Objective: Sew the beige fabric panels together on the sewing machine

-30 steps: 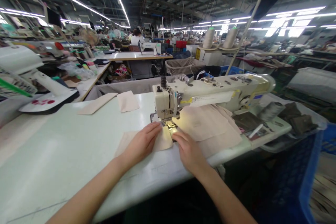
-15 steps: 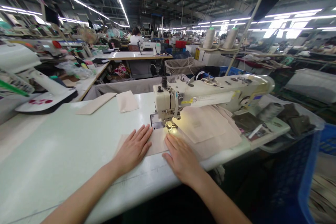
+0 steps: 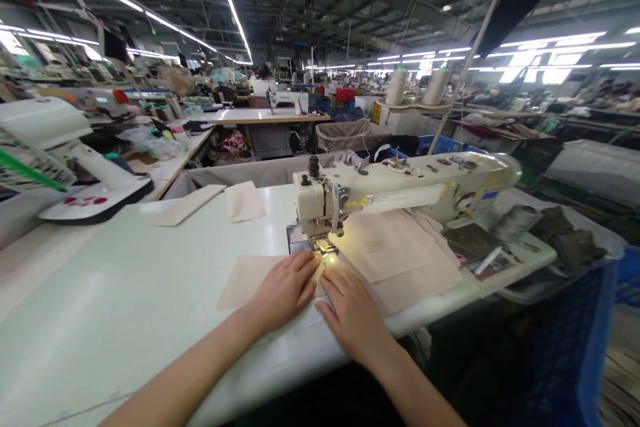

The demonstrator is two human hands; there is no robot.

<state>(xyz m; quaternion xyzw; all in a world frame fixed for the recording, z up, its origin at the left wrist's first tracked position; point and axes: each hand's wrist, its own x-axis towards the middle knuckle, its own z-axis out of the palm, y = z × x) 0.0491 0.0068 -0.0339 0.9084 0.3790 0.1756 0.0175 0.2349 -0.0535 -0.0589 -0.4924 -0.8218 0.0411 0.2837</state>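
A flat piece of beige fabric (image 3: 253,282) lies on the white sewing table (image 3: 100,293), its far end running under the presser foot (image 3: 326,245) of an industrial sewing machine (image 3: 400,188). My left hand (image 3: 285,291) rests on this piece with its fingers together, just in front of the foot. My right hand (image 3: 353,317) presses the fabric's near edge beside it, with the fingertips close to the lit needle area. A stack of beige fabric panels (image 3: 395,255) lies to the right, under the machine arm.
Two loose beige pieces (image 3: 186,205) lie at the table's far left side. A grey thread cone (image 3: 517,223) and dark olive fabric (image 3: 570,240) sit right of the machine. A blue crate (image 3: 595,340) stands at the lower right. Other sewing stations stretch beyond.
Both hands have slid toward the presser foot and closer together, with the fingers drawn in on the fabric. The view has tilted slightly.
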